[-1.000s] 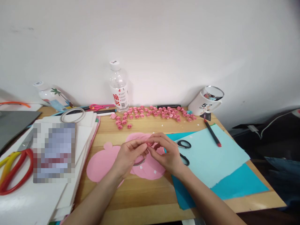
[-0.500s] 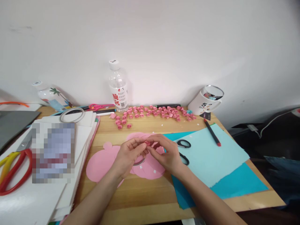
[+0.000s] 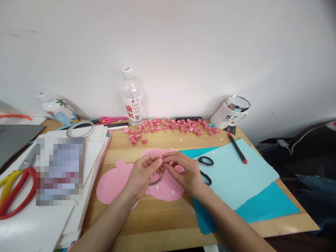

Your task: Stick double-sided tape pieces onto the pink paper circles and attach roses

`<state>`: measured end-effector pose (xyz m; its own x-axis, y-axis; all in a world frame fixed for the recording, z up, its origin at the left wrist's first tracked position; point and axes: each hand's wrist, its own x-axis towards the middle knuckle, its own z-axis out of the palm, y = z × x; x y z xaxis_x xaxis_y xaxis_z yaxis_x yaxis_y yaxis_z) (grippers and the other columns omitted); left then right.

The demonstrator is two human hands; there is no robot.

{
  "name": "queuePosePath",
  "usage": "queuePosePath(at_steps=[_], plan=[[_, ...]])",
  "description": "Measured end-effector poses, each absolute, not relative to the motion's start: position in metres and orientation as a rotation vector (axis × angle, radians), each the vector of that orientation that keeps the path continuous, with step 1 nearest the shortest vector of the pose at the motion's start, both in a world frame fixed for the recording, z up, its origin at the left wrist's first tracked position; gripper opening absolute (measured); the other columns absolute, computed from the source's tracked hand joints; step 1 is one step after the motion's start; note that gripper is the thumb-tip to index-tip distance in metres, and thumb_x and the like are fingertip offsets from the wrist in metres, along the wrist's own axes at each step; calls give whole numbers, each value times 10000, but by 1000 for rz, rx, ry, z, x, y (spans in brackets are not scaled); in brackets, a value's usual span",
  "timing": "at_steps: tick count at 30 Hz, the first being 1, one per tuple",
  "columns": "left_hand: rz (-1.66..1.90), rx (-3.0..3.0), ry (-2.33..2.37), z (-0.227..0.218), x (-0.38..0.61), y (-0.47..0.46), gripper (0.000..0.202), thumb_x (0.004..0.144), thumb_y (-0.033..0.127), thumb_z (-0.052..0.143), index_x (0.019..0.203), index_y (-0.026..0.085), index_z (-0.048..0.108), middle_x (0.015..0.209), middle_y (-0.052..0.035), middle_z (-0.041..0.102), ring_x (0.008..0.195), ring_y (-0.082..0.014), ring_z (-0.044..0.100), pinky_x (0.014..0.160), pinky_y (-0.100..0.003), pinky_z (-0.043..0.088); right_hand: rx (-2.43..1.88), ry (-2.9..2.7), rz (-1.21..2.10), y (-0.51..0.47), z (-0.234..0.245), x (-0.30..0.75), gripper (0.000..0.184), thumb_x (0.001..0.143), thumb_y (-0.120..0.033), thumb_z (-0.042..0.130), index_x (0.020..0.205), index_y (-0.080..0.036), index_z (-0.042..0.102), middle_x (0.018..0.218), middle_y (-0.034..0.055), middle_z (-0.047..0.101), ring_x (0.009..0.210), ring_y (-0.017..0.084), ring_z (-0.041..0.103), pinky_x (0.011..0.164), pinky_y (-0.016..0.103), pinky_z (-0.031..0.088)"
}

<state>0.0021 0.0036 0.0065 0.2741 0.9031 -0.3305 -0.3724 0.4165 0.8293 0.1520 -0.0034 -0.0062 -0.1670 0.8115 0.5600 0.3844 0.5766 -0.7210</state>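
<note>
My left hand (image 3: 144,173) and my right hand (image 3: 185,171) meet over the middle of the table, fingertips pinched together on a small rolled pink paper rose (image 3: 164,161). Most of the rose is hidden by the fingers. Beneath the hands lie pink paper circles (image 3: 112,183), overlapping, with small white bits on them. A roll of tape (image 3: 156,181) shows partly below my left fingers. Behind the hands, many finished-looking pink paper roses (image 3: 153,129) are spread along the wall side of the table.
Right of my hands are black-handled scissors (image 3: 206,161), light blue paper (image 3: 236,178), darker blue paper (image 3: 273,204) and a red-tipped marker (image 3: 238,148). A bottle (image 3: 132,101) and a white mug (image 3: 228,113) stand at the back. Left are stacked papers (image 3: 94,154) and red-yellow scissors (image 3: 28,192).
The right fingers have closed in over the paper rose, covering more of it; its spiral top faced up visibly before. The hands have otherwise stayed in place.
</note>
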Motion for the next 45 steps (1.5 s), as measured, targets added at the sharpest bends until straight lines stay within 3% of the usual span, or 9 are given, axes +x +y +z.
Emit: queuePosePath(at_steps=[5, 10, 16, 25, 29, 35, 37, 42, 45], plan=[[961, 663, 878, 4, 2, 4, 260, 754, 358, 661, 758, 98, 652, 674, -45, 628, 651, -126, 588, 655, -255, 474, -1020, -1780, 532, -4, -6, 153, 137, 819, -137, 583, 918, -220, 626, 928, 48, 690, 837, 150, 641, 652, 260, 551], [987, 691, 899, 5, 4, 3, 204, 707, 292, 712, 786, 117, 641, 718, -38, 651, 655, -113, 596, 653, -239, 479, -1019, -1794, 491, -3, -6, 152, 129, 808, -137, 596, 909, -212, 624, 894, 54, 686, 837, 158, 643, 687, 274, 553], [978, 781, 977, 3, 5, 2, 236, 699, 320, 703, 822, 136, 625, 706, -22, 645, 658, -130, 616, 655, -259, 489, -1049, -1831, 453, -2, -10, 152, 111, 801, -140, 599, 883, -207, 633, 902, 61, 678, 834, 159, 645, 654, 259, 551], [981, 1141, 1100, 2, 7, -1, 201, 815, 337, 541, 919, 165, 541, 664, 4, 630, 599, -119, 585, 614, -260, 495, -1092, -1772, 431, 2, -15, 152, 97, 807, -149, 577, 804, -209, 653, 844, 60, 692, 807, 169, 663, 639, 267, 550], [1063, 1347, 1195, -3, 4, 0, 181, 844, 299, 501, 982, 181, 505, 758, -13, 643, 635, -116, 576, 665, -267, 483, -1192, -1649, 546, 4, -13, 156, 69, 790, -179, 593, 764, -199, 654, 853, 58, 696, 758, 165, 660, 567, 247, 527], [1105, 1418, 1274, -14, -1, 4, 159, 861, 243, 432, 990, 185, 505, 824, -30, 637, 610, -111, 560, 636, -261, 468, -1531, -1691, 569, 22, -8, 175, 64, 771, -224, 600, 771, -199, 660, 785, 31, 699, 679, 167, 645, 604, 281, 519], [1121, 1442, 1301, -15, -1, 4, 156, 855, 224, 421, 975, 186, 514, 822, -32, 637, 653, -123, 579, 644, -263, 464, -1611, -1796, 490, 37, -9, 180, 71, 772, -208, 593, 768, -198, 662, 789, 32, 692, 684, 174, 632, 611, 292, 506], [1158, 1476, 1359, -14, -2, 5, 174, 848, 206, 405, 960, 183, 536, 828, -42, 643, 702, -137, 593, 647, -264, 455, -1647, -1990, 31, 82, -20, 184, 88, 785, -202, 596, 767, -207, 681, 1014, 79, 622, 961, 257, 528, 723, 340, 466], [1165, 1475, 1394, -11, -3, 5, 177, 846, 202, 400, 950, 179, 541, 809, -38, 638, 677, -132, 577, 606, -244, 439, -1641, -2004, -111, 99, -27, 181, 89, 779, -202, 609, 767, -218, 696, 1025, 85, 582, 975, 267, 463, 773, 361, 440]])
